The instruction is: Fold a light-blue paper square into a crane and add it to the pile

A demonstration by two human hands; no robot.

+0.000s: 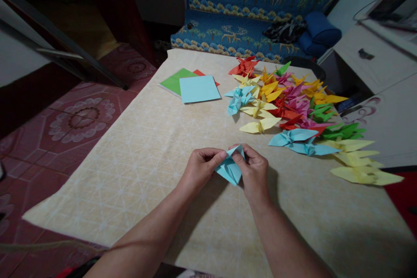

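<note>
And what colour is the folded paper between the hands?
The folded paper is light blue (head view).

The light-blue folded sheet is smooth, matt paper, like the origami cranes and the flat square sheets; the patterned tablecloth looks like matt cloth, the deer-print sofa cover like textured fabric, the floor tiles glossy, the white cabinet smooth

Both forearms and hands are bare.
</note>
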